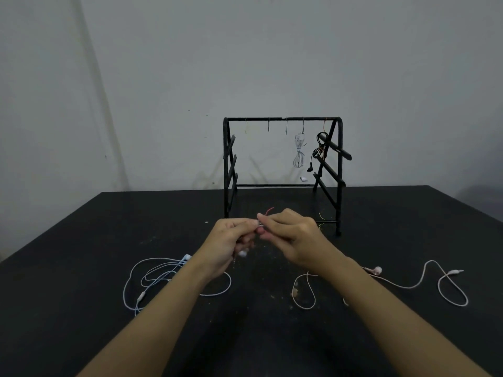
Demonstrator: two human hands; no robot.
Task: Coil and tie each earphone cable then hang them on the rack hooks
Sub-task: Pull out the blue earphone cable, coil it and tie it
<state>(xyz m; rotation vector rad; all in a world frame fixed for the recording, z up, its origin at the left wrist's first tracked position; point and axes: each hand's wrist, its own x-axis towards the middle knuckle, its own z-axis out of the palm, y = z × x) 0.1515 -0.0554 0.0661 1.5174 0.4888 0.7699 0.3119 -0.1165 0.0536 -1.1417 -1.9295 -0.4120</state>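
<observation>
Both hands [258, 235] pinch one coiled earphone [243, 253] — red tie [269, 210] up.

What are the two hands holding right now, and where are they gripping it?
Both hands meet on a small coiled earphone bundle. The left hand grips the coil, one earbud dangling below; the right hand pinches a red twist tie at the bundle's top.

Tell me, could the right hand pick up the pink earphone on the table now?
Probably not yet: the pink earphone lies unobstructed beside the right hand, but its fingers are pinching a red tie.
</observation>
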